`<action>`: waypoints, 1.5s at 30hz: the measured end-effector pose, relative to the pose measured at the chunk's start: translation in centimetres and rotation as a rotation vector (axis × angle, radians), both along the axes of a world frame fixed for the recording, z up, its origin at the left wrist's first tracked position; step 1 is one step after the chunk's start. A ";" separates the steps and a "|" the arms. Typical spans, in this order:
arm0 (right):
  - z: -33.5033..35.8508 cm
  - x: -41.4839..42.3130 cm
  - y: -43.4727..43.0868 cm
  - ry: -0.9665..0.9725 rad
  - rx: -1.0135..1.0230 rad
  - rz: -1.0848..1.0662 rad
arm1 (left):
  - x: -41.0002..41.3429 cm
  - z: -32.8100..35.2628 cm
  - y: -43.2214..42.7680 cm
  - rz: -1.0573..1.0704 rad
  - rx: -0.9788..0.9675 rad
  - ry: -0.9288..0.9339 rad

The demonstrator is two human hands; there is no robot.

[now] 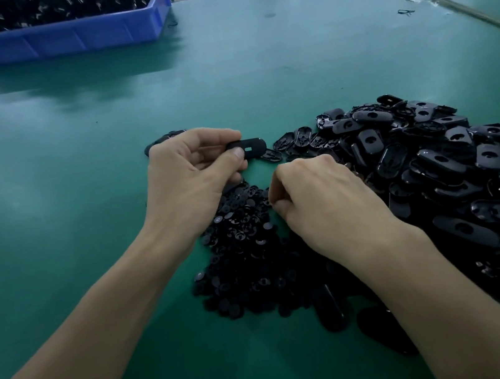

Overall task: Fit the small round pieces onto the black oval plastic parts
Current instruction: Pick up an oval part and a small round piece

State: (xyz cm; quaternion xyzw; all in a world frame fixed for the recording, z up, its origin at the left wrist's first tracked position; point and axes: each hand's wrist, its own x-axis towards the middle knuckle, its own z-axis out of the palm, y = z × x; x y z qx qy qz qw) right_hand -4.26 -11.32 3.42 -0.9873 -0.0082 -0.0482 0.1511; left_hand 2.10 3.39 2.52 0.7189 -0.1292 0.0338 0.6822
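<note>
1. One black oval part (pixel 251 147), glossy with a small rectangular slot in its face, was pinched between the thumb and fingers of the left hand (pixel 188 179), above the green table (pixel 70 136).
2. Curled over the heap of small round pieces (pixel 246 255), the right hand (pixel 319 201) had its fingertips hidden; whether it held one could not be told.
3. Many loose oval parts (pixel 452 173) lay heaped just to its right, some showing ribbed undersides.

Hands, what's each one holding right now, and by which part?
The left hand pinches a black oval part by one end. The right hand is curled over the small round pieces; any hold is hidden.
</note>
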 end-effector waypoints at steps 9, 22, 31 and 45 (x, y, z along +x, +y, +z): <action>0.2 -0.2 0.0 0.022 -0.069 0.052 | 0.0 0.0 0.0 0.008 -0.006 0.013; 0.0 0.0 -0.5 -0.058 0.048 0.085 | 0.0 -0.3 -0.1 0.016 0.008 0.042; -0.2 0.0 -0.8 -0.235 0.341 0.096 | -0.1 -0.4 0.0 -0.002 0.018 0.060; -0.4 0.4 -1.3 -0.395 0.541 -0.008 | -0.7 -0.4 -0.3 -0.078 0.070 0.071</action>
